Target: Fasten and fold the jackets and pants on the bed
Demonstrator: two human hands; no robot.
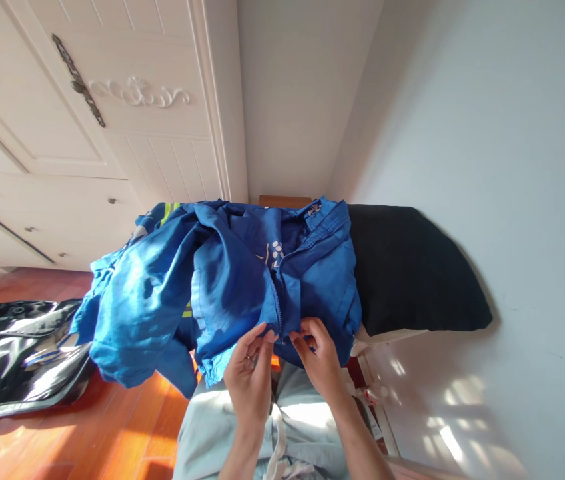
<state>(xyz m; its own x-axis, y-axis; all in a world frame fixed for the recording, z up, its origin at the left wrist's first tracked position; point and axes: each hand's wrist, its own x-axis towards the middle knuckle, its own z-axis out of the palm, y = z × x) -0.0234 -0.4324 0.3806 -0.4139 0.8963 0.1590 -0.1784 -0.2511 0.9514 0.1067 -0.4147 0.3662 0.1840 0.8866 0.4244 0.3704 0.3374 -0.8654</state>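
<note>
A blue jacket [232, 273] lies spread in front of me, its collar at the far side and its zipper [276, 303] running down the middle toward me. At the near hem, my left hand [251, 363] pinches the jacket's edge at the bottom left of the zipper. Just to the right, my right hand [318, 353] has thumb and fingers closed on the hem of the other front edge. The two zipper sides lie close together between my hands; whether they are joined at the bottom is hidden by my fingers. A sleeve hangs over the left side.
Black cloth [412, 273] lies to the right, by the white wall [527, 200]. Behind on the left stands a white cabinet [162, 40]. A black bag or case [22, 360] with a shiny surface rests on the wooden floor [127, 427].
</note>
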